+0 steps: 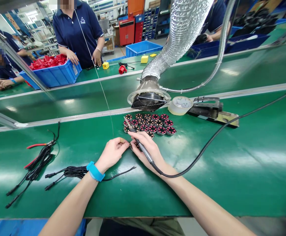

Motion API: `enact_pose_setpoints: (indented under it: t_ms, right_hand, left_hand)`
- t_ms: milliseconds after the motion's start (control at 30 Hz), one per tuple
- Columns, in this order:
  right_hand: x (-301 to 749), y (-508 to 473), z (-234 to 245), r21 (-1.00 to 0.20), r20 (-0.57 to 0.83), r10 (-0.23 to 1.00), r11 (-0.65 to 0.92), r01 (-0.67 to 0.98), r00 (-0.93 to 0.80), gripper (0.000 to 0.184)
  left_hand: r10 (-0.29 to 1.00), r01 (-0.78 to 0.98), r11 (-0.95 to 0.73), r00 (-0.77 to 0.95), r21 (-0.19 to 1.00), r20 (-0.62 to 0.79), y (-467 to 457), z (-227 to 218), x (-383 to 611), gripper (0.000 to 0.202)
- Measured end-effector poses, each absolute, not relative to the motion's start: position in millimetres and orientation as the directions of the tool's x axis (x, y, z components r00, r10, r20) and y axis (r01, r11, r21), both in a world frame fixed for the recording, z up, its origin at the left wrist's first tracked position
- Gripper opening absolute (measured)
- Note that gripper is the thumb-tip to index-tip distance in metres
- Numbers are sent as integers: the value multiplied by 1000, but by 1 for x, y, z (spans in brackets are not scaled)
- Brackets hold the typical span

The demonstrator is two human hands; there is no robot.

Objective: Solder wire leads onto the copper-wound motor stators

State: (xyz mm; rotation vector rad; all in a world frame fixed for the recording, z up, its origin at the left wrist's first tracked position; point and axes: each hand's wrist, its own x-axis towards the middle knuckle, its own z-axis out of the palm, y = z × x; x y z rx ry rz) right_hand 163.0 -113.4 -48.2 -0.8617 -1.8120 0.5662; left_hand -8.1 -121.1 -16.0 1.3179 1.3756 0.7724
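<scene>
My right hand (146, 148) is closed round a soldering iron (137, 141) whose tip points up-left toward a cluster of several small round wound stators (150, 124) on the green mat. A small part sits under both hands, mostly hidden. My left hand (113, 152), with a blue wrist strap (95, 171), is pinched on a thin solder wire (103, 95) that runs up and away. The iron's black cord (207, 144) trails off to the right.
A fume extractor fan (148, 100) on a silver hose hangs just behind the stators. Beside it are a tape roll (181, 105) and dispenser (207, 109). Black cables (38, 160) lie at left. People stand behind a blue bin (54, 73) of red parts.
</scene>
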Motion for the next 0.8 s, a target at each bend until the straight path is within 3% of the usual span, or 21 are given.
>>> enact_pose_setpoints:
  t_ms: [267, 500, 633, 800]
  right_hand:
    - [162, -118, -50, -703, 590, 769, 639, 314, -246, 43]
    - [163, -120, -49, -698, 592, 761, 649, 303, -267, 42]
    - [171, -121, -41, -762, 564, 816, 572, 304, -124, 32]
    - [186, -126, -37, -879, 434, 892, 390, 273, 122, 16]
  left_hand:
    - [925, 260, 303, 151, 917, -349, -122, -17, -9, 37]
    - [910, 208, 364, 126, 908, -394, -122, -18, -5, 23]
    - [905, 230, 390, 84, 891, -418, -121, -19, -5, 13]
    - [892, 243, 415, 78, 877, -444, -121, -17, -5, 15]
